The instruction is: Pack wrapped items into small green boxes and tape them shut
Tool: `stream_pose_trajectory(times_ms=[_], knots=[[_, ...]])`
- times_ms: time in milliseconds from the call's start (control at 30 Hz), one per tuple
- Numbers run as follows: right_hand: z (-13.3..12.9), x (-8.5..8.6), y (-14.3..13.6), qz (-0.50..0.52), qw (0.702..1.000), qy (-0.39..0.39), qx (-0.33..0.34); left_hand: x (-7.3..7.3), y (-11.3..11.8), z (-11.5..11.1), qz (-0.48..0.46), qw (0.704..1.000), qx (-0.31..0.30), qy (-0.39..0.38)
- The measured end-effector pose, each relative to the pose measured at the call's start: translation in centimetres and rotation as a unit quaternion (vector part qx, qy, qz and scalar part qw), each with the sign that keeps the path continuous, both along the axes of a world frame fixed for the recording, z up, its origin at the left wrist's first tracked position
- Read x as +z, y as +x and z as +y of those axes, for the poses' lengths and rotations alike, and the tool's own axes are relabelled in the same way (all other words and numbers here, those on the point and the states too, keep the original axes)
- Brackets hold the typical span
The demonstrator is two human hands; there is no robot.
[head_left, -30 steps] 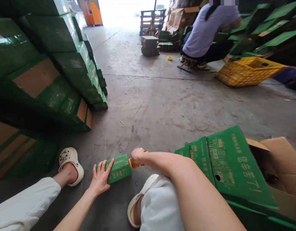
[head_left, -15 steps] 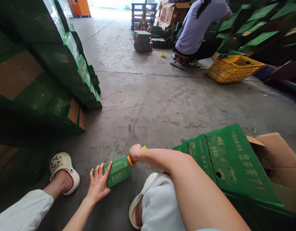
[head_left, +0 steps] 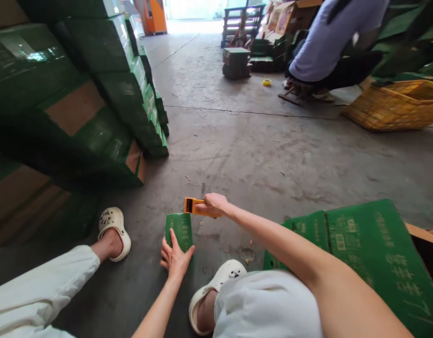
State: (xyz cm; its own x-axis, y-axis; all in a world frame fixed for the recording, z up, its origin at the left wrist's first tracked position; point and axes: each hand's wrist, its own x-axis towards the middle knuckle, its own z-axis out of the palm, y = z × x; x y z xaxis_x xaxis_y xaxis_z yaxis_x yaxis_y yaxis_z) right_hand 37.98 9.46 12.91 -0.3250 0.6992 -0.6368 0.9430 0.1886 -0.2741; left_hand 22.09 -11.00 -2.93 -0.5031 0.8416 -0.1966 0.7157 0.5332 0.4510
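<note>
My left hand (head_left: 174, 257) grips a small green cardboard box (head_left: 183, 230) with white printed characters, thumb on its right side and fingers over its left. The box stands on the floor between my feet. My right hand (head_left: 215, 205) is wrapped round an orange handheld tool (head_left: 195, 206) with a dark patch near its tip. What kind of tool it is I cannot make out. Its tip is at the top far edge of the box; whether they touch I cannot tell. To my right lies a large opened green carton (head_left: 371, 249), partly hidden by my right arm.
Stacked green cartons (head_left: 107, 89) rise on the left. A co-worker (head_left: 329, 47) sits on a low stool ahead, beside a yellow plastic crate (head_left: 395, 105). A yellow tape roll (head_left: 267, 82) and stacked boxes (head_left: 236, 63) are on the concrete floor (head_left: 237, 141).
The small box has turned from lying sideways to pointing away from me. My right hand and the tool have lifted to its far end. The view has swung left.
</note>
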Motion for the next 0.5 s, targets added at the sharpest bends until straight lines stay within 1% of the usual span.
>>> stream_pose_trajectory(times_ms=[33, 100, 133, 167, 233, 267, 333, 400, 433, 467, 500], knots=[[0.0, 0.0, 0.6, 0.038, 0.999, -0.03, 0.009, 0.1, -0.3, 0.5, -0.041, 0.999, 0.011, 0.013], [-0.6, -0.2, 1.6, 0.133, 0.984, -0.115, 0.024, 0.3, -2.0, 1.1, -0.133, 0.989, 0.049, 0.053], [-1.1, -0.4, 1.9, 0.174, 0.972, -0.156, 0.031, 0.5, -3.1, 1.2, -0.192, 0.976, 0.075, 0.072], [-1.7, -0.6, 2.1, 0.201, 0.961, -0.185, 0.037, 0.8, -4.2, 1.1, -0.264, 0.956, 0.1, 0.085], [-2.8, -0.9, 2.0, 0.215, 0.954, -0.204, 0.053, 1.5, -5.9, 0.6, -0.411, 0.898, 0.132, 0.083], [-3.1, -0.9, 1.9, 0.216, 0.952, -0.21, 0.062, 1.9, -6.2, 0.3, -0.474, 0.865, 0.142, 0.076], [-3.4, -0.6, 1.4, 0.209, 0.949, -0.222, 0.077, 2.6, -6.2, -0.3, -0.575, 0.799, 0.166, 0.062], [-3.3, -0.2, 0.9, 0.197, 0.948, -0.237, 0.083, 2.9, -5.7, -0.6, -0.655, 0.731, 0.183, 0.047], [-3.2, -0.1, 0.7, 0.191, 0.948, -0.242, 0.084, 2.9, -5.4, -0.8, -0.679, 0.708, 0.19, 0.04], [-3.1, -0.1, 0.6, 0.185, 0.949, -0.243, 0.085, 2.7, -5.3, -0.9, -0.679, 0.707, 0.197, 0.035], [-3.0, -0.2, 0.5, 0.181, 0.95, -0.241, 0.084, 2.3, -5.2, -1.1, -0.65, 0.731, 0.205, 0.032]])
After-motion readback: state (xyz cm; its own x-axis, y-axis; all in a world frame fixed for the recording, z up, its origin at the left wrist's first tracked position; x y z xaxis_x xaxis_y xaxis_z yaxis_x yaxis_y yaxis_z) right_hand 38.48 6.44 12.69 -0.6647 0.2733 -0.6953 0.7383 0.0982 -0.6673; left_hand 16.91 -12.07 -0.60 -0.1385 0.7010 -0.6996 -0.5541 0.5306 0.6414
